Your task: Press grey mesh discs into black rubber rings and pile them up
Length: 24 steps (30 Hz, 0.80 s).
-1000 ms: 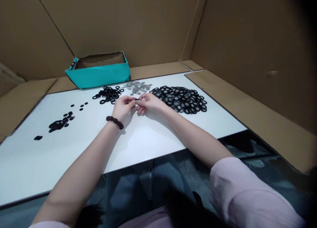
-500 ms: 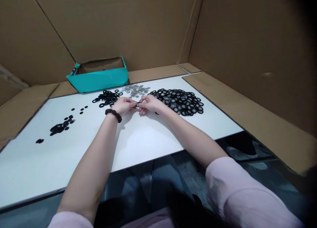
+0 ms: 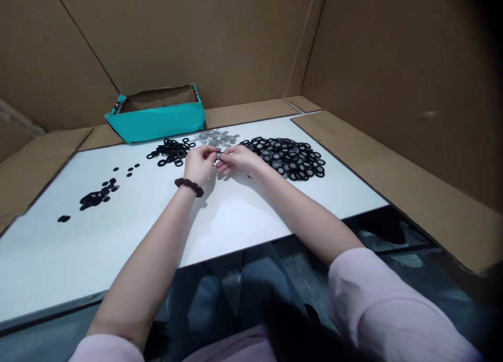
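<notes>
My left hand (image 3: 200, 164), with a dark scrunchie (image 3: 189, 187) on its wrist, meets my right hand (image 3: 238, 161) above the white board. Between their fingertips is a small ring with a grey disc (image 3: 219, 155), which both hands pinch. Behind my left hand lies a pile of black rings (image 3: 171, 151). Loose grey discs (image 3: 217, 138) are spread just beyond the fingers. To the right of my right hand is a large heap of black rings with grey centres (image 3: 293, 158).
A turquoise-fronted cardboard box (image 3: 157, 122) stands at the board's back edge. Small black discs (image 3: 94, 198) lie in a loose group on the left of the white board (image 3: 133, 236). Cardboard walls (image 3: 188, 32) rise behind and at the right.
My left hand has turned, its wrist shifting right and its fingers rising slightly. The small ring now shows more of its grey face between the fingertips. The view has shifted slightly.
</notes>
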Available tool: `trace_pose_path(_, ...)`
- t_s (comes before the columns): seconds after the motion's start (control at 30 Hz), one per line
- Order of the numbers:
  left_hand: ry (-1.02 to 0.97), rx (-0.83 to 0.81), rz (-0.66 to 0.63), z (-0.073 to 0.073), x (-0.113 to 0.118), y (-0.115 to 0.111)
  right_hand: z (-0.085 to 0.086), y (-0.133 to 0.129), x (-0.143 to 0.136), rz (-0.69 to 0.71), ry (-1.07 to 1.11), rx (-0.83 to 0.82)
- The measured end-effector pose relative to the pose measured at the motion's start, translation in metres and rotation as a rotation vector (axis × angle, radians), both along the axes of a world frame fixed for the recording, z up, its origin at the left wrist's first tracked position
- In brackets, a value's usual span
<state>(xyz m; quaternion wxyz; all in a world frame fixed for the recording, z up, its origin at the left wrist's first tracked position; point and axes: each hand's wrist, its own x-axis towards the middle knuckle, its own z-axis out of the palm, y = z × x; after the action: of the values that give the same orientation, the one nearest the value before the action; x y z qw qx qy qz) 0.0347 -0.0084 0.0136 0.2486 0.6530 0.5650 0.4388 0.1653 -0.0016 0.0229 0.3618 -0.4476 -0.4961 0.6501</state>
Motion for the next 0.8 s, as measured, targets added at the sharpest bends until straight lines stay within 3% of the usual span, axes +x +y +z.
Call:
trace_pose_path(0.17,0.107,-0.003,-0.077,0.003,-0.004,-0.001,-0.002,0.002,0.005,0.023,-0.086,0.058)
trace_pose_path(0.37,-0.255,-0.247,-0.085,0.005,-0.006,0.002,-0.003,0.003,0.003,-0.010,-0.068,0.104)
trace_pose_path(0.47,-0.274,-0.323,-0.105,0.006,-0.006,0.001,-0.004,0.002,0.002,-0.018,-0.100,0.112)
trace_pose_path(0.67,-0.229,-0.267,-0.036,0.000,-0.001,0.003,0.000,0.001,-0.002,-0.121,-0.056,0.123)
trace_pose_path(0.8,-0.170,-0.145,0.057,-0.005,0.004,0.000,0.001,-0.001,-0.002,-0.150,-0.014,0.056)
